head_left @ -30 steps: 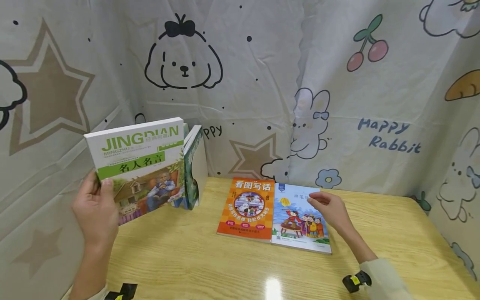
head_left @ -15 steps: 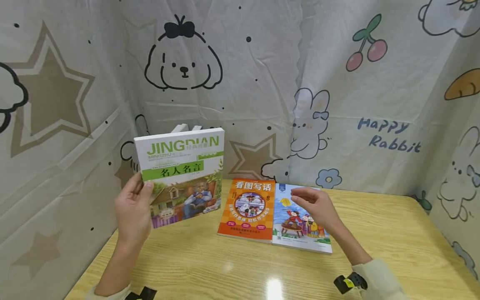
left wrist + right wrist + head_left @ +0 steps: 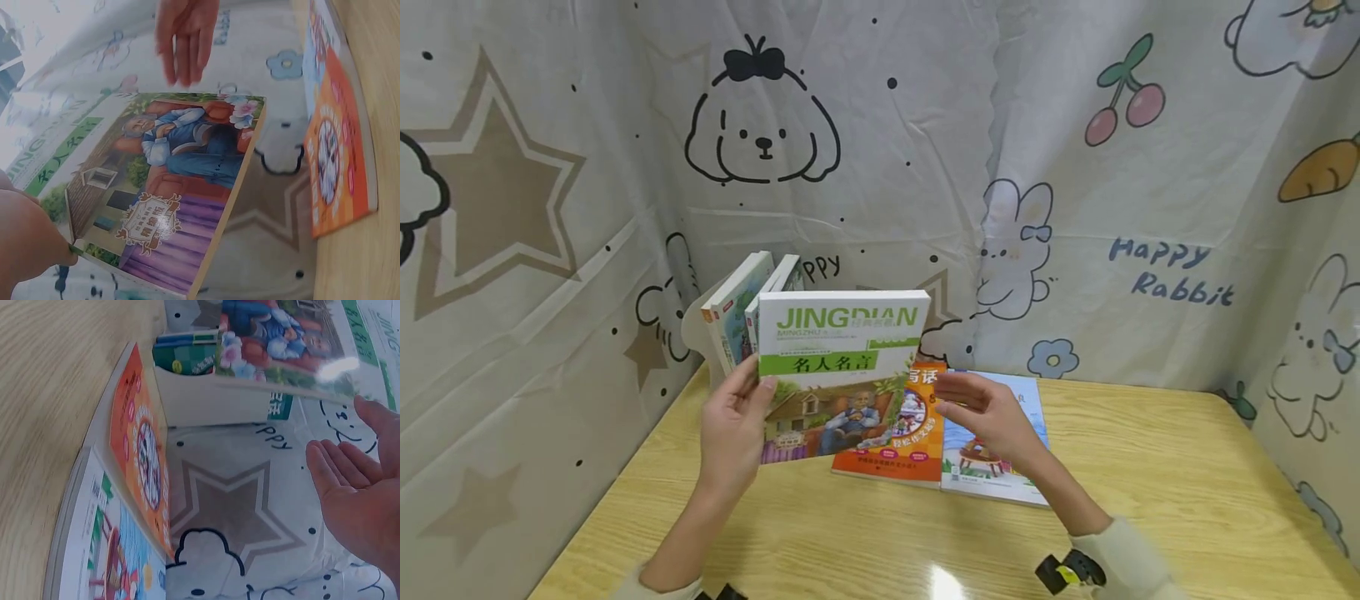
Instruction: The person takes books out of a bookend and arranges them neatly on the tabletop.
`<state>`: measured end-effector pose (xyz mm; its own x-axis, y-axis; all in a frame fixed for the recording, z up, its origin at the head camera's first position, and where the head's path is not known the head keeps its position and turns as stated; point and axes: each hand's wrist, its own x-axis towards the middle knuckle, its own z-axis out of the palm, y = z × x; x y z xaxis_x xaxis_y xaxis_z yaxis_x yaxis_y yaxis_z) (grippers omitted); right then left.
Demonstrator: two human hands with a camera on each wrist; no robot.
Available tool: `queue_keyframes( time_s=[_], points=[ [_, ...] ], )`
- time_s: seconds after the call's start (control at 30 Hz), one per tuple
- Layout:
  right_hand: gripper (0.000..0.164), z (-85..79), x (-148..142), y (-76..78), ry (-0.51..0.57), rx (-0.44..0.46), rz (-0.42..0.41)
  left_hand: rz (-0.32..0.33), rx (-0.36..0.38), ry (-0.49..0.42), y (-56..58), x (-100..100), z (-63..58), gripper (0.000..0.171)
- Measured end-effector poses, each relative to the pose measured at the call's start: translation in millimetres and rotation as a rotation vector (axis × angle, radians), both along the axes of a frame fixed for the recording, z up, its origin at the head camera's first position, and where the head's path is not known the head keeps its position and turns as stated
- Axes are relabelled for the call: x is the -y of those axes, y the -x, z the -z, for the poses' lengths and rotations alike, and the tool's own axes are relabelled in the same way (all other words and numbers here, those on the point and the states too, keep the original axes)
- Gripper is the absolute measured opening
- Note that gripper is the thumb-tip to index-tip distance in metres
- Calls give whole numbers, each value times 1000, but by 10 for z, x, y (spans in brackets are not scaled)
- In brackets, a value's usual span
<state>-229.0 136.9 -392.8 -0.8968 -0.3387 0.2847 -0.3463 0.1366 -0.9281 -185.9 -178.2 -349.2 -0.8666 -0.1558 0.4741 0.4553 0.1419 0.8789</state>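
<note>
In the head view my left hand [image 3: 732, 429] grips the left edge of a white-and-green book [image 3: 842, 375], thumb on its front cover. The book is held upright above the table, its cover with a seated man facing me. My right hand [image 3: 988, 417] is just off the book's right edge, fingers extended and thumb apart, holding nothing; the right wrist view shows the same gap between hand [image 3: 359, 500] and book. Below lie an orange book [image 3: 887, 467], partly hidden by the held one, and beside it a blue picture book [image 3: 992, 483], partly behind my right hand.
Several books [image 3: 737, 300] stand upright in a white holder [image 3: 696, 325] at the back left. A patterned cloth [image 3: 865, 150] hangs around the wooden table [image 3: 820, 542] at the back and sides.
My left hand has carried the white-and-green book rightward from the far left, in front of the orange book. My right hand has moved left, from over the blue book toward the held book.
</note>
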Motion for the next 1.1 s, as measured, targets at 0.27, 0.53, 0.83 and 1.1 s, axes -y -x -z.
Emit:
queue_keyframes(
  time_s=[0.27, 0.53, 0.83, 1.1],
  points=[
    [53, -36, 172, -44, 4, -1, -57, 93, 25, 18, -21, -202, 75, 45],
    [34, 25, 133, -36, 59, -66, -28, 161, 39, -3, -21, -265, 140, 46],
    [29, 77, 36, -37, 86, -98, -33, 186, 60, 34, 0, -274, 170, 45],
    [27, 122, -91, -43, 102, -99, -13, 187, -4, 101, 59, -246, 216, 42]
  ],
)
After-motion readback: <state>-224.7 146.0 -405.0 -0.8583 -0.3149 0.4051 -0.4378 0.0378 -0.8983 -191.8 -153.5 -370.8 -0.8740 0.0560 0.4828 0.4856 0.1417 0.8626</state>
